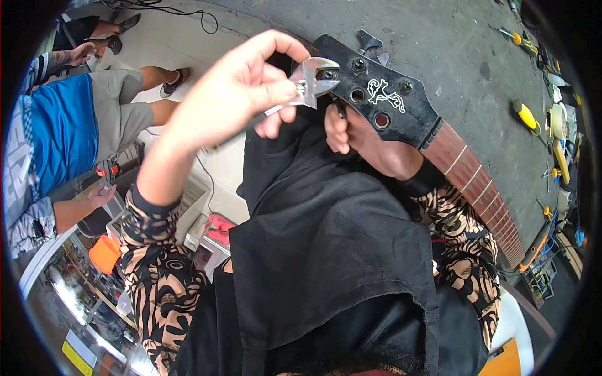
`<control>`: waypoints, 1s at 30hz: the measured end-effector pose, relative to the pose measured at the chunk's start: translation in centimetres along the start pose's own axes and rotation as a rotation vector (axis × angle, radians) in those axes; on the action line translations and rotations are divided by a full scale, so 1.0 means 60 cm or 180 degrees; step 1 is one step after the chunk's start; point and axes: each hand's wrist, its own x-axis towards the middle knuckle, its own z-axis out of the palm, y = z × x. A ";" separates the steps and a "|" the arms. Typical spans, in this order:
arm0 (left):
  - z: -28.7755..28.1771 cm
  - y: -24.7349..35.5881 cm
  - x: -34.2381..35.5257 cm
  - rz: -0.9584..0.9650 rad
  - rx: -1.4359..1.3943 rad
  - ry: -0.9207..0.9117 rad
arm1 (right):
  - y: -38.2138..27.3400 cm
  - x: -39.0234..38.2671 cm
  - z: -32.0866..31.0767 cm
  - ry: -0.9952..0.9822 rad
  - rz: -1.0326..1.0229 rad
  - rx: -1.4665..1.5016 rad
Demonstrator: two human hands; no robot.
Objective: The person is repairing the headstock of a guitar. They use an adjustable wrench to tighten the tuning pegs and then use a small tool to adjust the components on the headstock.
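My left hand (241, 94) holds a small silver adjustable wrench (311, 80), its jaws set on a tuner nut at the top of a black guitar headstock (382, 100). Under the headstock, my right hand (364, 141) grips it from behind, fingers curled near the lower edge. The brown fretted neck (483, 194) runs down to the right. A black cloth (326, 250) drapes over my lap beneath both hands. My sleeves are black with a tan pattern.
A person in a blue shirt and grey shorts (69, 125) stands at the left, another person's hand (100, 195) below. Yellow-handled tools (525, 116) lie on the concrete floor (451, 44) at the right. An orange cap (104, 253) and a glass case sit lower left.
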 end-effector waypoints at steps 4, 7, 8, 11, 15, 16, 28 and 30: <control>0.092 -0.022 -0.038 0.0065 -0.0914 0.0649 | 0.023 0.026 0.040 0.0463 -0.0327 -0.1367; 0.128 -0.039 -0.038 0.0151 -0.1272 0.0907 | 0.045 0.067 0.020 0.0311 -0.0292 -0.1856; 0.132 -0.039 -0.038 0.0118 -0.1302 0.0941 | 0.050 0.065 0.014 0.0334 -0.0384 -0.2599; 0.142 -0.035 -0.048 0.0049 -0.1619 0.1054 | 0.039 0.065 0.025 0.0344 -0.0486 -0.4217; 0.103 -0.039 -0.066 0.0274 -0.1374 0.0819 | 0.026 0.040 0.059 0.0717 -0.0391 -0.1465; 0.072 -0.042 -0.070 0.0407 -0.1223 0.0554 | 0.024 0.034 0.048 0.0501 -0.0304 -0.0955; -0.063 0.019 0.010 0.0494 0.1305 -0.0314 | -0.001 0.007 0.003 -0.0073 -0.0192 0.0064; -0.062 0.025 0.020 0.0488 0.1437 -0.0328 | -0.001 0.006 0.001 -0.0078 -0.0175 0.0073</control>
